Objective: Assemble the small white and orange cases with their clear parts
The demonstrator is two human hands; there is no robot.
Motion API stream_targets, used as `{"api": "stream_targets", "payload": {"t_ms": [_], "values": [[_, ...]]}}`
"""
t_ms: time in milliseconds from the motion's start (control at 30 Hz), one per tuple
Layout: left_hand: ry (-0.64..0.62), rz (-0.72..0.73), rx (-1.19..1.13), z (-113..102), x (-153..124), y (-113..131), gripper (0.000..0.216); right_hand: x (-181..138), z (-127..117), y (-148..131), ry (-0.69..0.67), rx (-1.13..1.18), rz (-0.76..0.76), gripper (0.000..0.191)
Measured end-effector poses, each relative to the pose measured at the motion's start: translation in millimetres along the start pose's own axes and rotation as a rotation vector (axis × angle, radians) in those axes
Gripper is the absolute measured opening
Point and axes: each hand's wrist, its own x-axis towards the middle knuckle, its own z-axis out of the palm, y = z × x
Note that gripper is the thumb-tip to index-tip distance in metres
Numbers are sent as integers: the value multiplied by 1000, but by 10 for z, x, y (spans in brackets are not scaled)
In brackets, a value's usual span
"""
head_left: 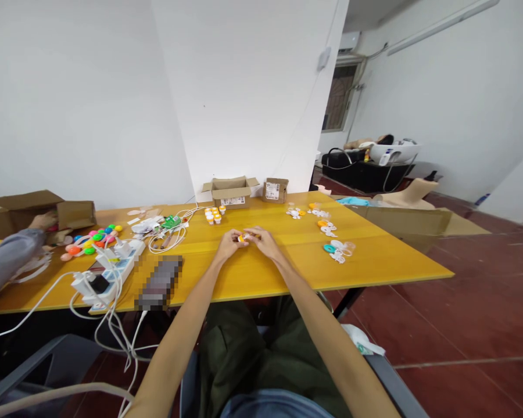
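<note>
L fingers (234, 234) + R fingers (253, 231) pinch orange/wht pc (242, 238) inside front edge of tbl (261, 283), room either side.

There's 1 counter (283, 276), 2 ctr. boxes (226, 197), approx. 7 orange/wht. tubs (218, 219), 1 pwr. strip (128, 264), 1 held pc. (243, 238), 2 wearer's hands (229, 245) (265, 241).

The single view looks from the wearer's head, above the lap (248, 360) at six o'clock, forward and down across the table (253, 276) toward a white wall (253, 87) at twelve. Both forearms (183, 331) lead from the lower edge to the hands (265, 241), fairly near and just below centre. It spans widely, from a co-worker's sleeve (20, 255) near nine to red floor (475, 331) at four.
</note>
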Motion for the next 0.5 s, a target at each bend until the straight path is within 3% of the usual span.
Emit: {"api": "stream_targets", "payload": {"t_ms": [300,500], "values": [[-27,7,32,7,-17,-3,37,-40,33,-57,32,-47,117,23],[-32,-4,24,10,-21,-1,38,-55,30,-70,-13,-72,90,20]]}}
